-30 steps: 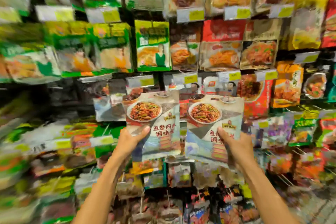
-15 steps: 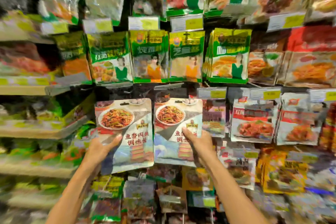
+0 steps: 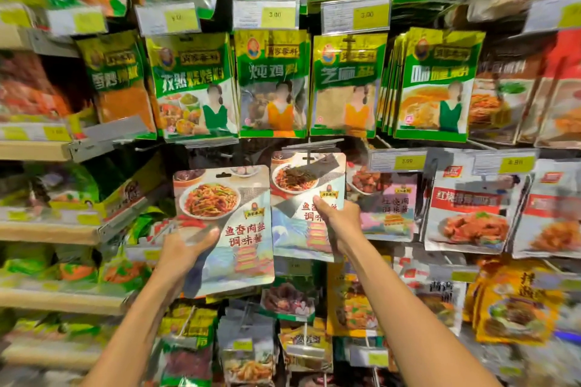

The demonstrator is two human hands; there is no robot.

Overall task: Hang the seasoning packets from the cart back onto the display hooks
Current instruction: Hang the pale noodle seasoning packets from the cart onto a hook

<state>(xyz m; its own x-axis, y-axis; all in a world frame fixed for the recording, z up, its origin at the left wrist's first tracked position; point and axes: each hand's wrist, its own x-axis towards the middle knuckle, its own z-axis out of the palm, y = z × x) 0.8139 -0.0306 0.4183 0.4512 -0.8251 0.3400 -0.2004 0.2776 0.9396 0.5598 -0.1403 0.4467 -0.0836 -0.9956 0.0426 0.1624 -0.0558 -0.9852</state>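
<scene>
Glossy, seemingly plastic seasoning packets [image 3: 224,229]; paper price tags [image 3: 265,14]; blurred, perhaps wooden shelves [image 3: 47,232].

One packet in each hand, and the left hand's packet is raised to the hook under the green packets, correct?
No: the head view shows the right hand holding the raised packet at the hook under the green packets; the left hand holds the lower packet.

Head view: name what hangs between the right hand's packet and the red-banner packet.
One hanging pink-label packet, its left edge behind the right hand and the held packet; the red-banner packet hangs just past it. Seen in the head view.
</scene>
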